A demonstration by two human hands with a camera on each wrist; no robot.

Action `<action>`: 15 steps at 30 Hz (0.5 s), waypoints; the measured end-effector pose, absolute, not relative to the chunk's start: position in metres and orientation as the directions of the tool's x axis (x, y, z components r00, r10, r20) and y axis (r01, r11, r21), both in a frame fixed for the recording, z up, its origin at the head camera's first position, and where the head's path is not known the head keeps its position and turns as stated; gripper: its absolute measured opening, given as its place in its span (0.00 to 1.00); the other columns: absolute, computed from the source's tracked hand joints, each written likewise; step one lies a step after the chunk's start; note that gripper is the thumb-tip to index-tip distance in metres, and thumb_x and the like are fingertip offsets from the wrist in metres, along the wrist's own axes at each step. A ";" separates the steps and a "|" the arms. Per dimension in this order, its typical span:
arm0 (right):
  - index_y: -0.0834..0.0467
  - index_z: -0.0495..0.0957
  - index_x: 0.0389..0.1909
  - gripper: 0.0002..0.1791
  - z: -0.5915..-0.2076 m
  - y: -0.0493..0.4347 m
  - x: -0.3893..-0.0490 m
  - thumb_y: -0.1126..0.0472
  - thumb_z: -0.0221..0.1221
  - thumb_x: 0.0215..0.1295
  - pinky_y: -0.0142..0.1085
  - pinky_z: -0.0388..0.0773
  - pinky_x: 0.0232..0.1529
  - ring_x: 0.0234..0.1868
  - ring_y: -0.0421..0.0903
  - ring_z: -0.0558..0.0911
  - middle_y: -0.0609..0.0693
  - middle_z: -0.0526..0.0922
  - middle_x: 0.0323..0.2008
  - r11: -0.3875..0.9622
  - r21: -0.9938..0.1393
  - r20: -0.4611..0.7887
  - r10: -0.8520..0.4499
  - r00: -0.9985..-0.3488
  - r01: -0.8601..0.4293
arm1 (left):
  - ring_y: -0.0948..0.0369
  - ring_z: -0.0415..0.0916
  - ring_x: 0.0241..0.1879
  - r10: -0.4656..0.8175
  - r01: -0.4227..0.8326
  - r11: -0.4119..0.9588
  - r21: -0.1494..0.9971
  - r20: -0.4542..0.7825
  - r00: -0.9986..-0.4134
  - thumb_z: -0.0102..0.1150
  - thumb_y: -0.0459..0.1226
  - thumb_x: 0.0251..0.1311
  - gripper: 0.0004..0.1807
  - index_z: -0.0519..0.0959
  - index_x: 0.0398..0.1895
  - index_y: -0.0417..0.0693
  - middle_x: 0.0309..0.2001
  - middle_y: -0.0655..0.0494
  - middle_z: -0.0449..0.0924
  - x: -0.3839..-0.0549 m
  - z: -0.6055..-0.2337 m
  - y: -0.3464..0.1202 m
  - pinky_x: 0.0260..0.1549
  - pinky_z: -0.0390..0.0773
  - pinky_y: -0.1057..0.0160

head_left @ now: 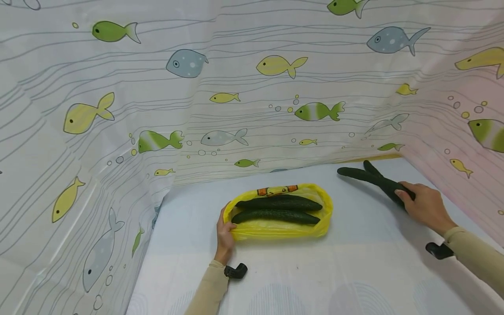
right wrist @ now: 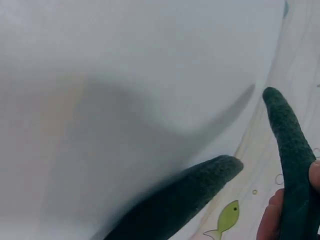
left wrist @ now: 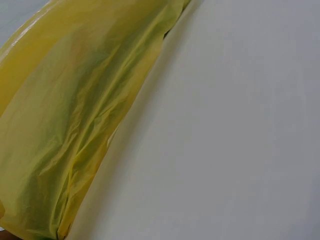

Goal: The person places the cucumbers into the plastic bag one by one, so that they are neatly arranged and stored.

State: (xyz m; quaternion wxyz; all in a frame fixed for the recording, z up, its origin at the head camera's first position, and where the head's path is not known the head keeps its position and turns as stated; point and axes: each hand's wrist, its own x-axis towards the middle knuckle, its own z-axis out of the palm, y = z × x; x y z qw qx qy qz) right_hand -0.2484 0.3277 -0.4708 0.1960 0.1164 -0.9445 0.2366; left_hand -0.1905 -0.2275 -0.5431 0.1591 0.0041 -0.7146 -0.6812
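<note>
A yellow plastic bag (head_left: 271,232) lies with its wide mouth spread, and two dark green cucumbers rest side by side inside, a rear cucumber (head_left: 281,202) and a front cucumber (head_left: 275,215). My left hand (head_left: 225,232) grips the bag's left rim, thumb on the near side. In the left wrist view the bag's side (left wrist: 95,105) fills the left part, crinkled. Off to the right, my right hand (head_left: 427,205) holds a cucumber (right wrist: 292,145) by one end, above the table. Beneath it another cucumber (right wrist: 180,195) lies on the table, partly hidden in the head view.
A pale cloth covers the table (head_left: 275,267). Behind and at both sides hangs a white curtain (head_left: 252,122) printed with fish and wavy lines. A small black device is strapped at each wrist.
</note>
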 end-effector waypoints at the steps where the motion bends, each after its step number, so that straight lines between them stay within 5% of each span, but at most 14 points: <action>1: 0.77 0.78 0.58 0.21 -0.469 0.327 -0.248 0.64 0.60 0.74 0.70 0.75 0.44 0.47 0.81 0.81 0.82 0.82 0.47 0.859 -0.402 0.427 -0.128 -0.895 -0.315 | 0.47 0.60 0.77 -0.222 0.210 0.071 0.975 0.220 -0.950 0.37 0.24 0.53 0.44 0.64 0.81 0.43 0.78 0.44 0.66 -0.190 -0.543 -0.227 0.70 0.61 0.66; 9: 0.75 0.78 0.61 0.23 -0.451 0.319 -0.242 0.61 0.61 0.76 0.68 0.76 0.43 0.48 0.79 0.81 0.82 0.82 0.50 0.855 -0.423 0.404 -0.120 -0.907 -0.301 | 0.47 0.60 0.78 -0.220 0.206 0.052 0.977 0.213 -0.952 0.37 0.24 0.53 0.44 0.64 0.81 0.43 0.78 0.44 0.66 -0.190 -0.543 -0.228 0.72 0.61 0.62; 15: 0.73 0.80 0.60 0.22 -0.443 0.311 -0.238 0.60 0.63 0.74 0.42 0.73 0.32 0.35 0.61 0.80 0.77 0.85 0.47 0.846 -0.421 0.425 -0.135 -0.895 -0.327 | 0.48 0.60 0.78 -0.226 0.199 0.055 0.978 0.207 -0.952 0.38 0.24 0.53 0.44 0.64 0.81 0.42 0.78 0.44 0.66 -0.190 -0.545 -0.228 0.73 0.59 0.60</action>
